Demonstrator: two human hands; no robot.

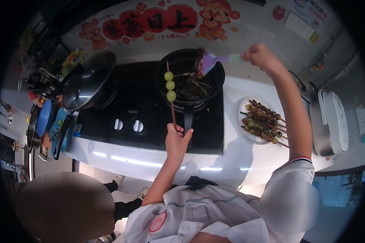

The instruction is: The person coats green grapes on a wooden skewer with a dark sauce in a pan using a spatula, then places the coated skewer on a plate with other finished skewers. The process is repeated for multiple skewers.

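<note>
My left hand [179,141] grips a wooden skewer [173,117] that points up and away over the near left side of a dark frying pan [221,79]. Three green grapes [170,85] are threaded near its tip. The pan handle [188,117] runs down to this hand; whether my fingers also hold it, I cannot tell. In my raised right hand [260,59] is a purple and green spatula [211,60], its blade smeared with dark brown stuff. Below the blade, dark glossy liquid with pale streaks [197,86] covers the pan bottom.
Several brown-coated fruit skewers [261,121] lie on a white plate [241,133] at right, beside a white appliance [330,121]. A lidded pot [89,85] stands on the black cooktop [133,91]. Blue dishes [45,118] and a pan are at left. Another person [64,206] is at lower left.
</note>
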